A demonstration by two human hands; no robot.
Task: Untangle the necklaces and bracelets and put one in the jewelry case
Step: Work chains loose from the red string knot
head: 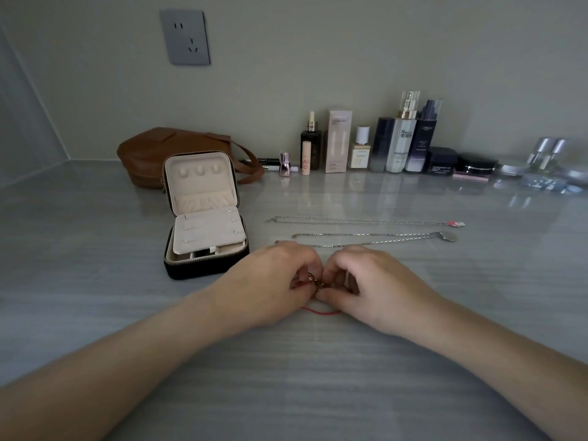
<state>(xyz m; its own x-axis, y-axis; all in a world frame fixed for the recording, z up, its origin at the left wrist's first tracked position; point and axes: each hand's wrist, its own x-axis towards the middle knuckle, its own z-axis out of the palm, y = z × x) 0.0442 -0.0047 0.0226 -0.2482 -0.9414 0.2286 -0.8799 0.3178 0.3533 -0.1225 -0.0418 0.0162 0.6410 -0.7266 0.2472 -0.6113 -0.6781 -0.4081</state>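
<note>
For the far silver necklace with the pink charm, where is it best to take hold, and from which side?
Probably pinch the pink charm at the right end of the far silver necklace, coming straight down from above. The chain lies flat and stretched out, so lifting one end should let it hang untangled.

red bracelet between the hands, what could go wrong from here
The left hand and right hand pinch the red bracelet close together; a hard pull might tighten a knot rather than loosen it.
The nearer silver necklace lies just behind the knuckles; a stray move could drag it into a tangle.
</note>
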